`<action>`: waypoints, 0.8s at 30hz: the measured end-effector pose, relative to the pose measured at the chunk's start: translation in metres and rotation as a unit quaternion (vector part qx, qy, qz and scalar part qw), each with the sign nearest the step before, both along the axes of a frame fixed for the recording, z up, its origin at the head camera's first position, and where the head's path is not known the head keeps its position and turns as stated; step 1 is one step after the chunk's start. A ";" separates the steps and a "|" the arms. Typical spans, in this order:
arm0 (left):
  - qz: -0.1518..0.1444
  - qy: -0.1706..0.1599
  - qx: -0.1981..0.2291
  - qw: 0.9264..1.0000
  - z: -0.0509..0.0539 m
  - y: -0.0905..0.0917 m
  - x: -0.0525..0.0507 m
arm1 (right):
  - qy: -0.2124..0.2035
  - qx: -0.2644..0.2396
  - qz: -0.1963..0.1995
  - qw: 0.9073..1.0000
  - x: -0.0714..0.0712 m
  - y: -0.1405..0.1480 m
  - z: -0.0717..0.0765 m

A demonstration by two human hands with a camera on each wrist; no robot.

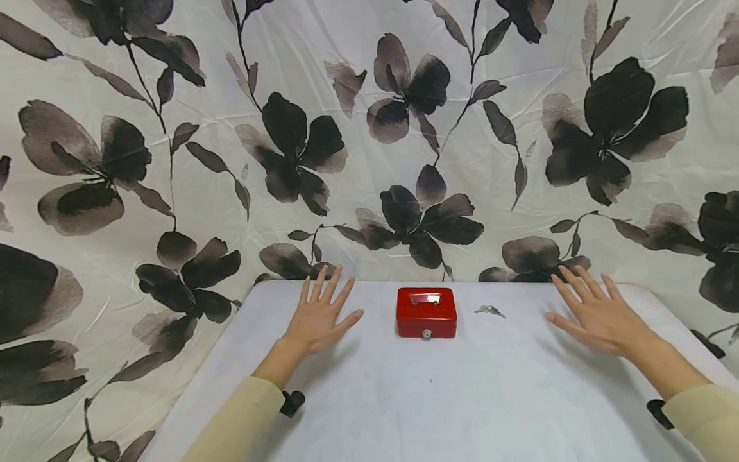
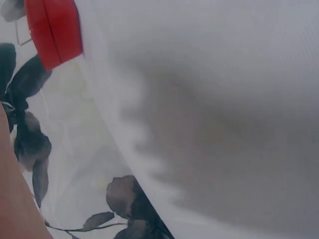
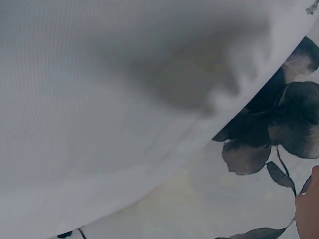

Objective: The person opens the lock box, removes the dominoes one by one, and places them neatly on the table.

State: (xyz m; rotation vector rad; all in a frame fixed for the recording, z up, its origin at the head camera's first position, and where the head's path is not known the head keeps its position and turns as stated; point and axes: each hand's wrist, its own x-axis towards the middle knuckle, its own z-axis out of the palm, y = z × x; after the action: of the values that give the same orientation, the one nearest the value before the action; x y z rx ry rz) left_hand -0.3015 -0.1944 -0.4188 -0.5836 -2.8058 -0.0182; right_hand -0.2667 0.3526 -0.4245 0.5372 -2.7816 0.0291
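Observation:
A red metal box point(image 1: 426, 313) with a lid handle and a front lock sits near the table's far edge, its lid down. To its right lies a small bunch of keys point(image 1: 490, 311). The left hand point(image 1: 319, 321), left of the box, has its fingers spread and holds nothing; the right hand point(image 1: 600, 317), right of the keys, is spread the same way. Both cast shadows on the white surface. In the left wrist view the box point(image 2: 55, 32) shows at the upper left, part of the hand point(image 2: 17, 199) at the left edge. The right wrist view shows a bit of the hand point(image 3: 307, 209) and keys point(image 3: 312, 7).
A white-covered table point(image 1: 430, 404) extends toward the camera. Behind it and at its sides is white fabric point(image 1: 323, 58) with dark flowers. Each forearm wears a pale sleeve, with a black wrist device point(image 1: 292, 403) at the left one.

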 end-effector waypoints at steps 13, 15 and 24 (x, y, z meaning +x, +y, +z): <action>-0.035 -0.020 0.067 0.997 -0.007 0.018 0.003 | -0.036 -0.058 0.022 0.997 -0.002 -0.019 0.001; -0.044 -0.025 0.082 0.995 -0.009 0.022 0.003 | -0.051 -0.071 0.027 0.996 -0.004 -0.023 0.002; -0.060 -0.097 0.166 0.980 -0.013 0.038 0.001 | -0.071 -0.103 0.048 0.991 -0.012 -0.044 -0.002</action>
State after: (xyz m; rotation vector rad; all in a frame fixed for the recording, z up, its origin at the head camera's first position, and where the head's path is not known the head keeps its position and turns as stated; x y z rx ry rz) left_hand -0.3008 -0.1566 -0.4314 -0.6960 -2.8527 -0.5856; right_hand -0.2787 0.3089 -0.4268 0.6383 -2.8408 0.3856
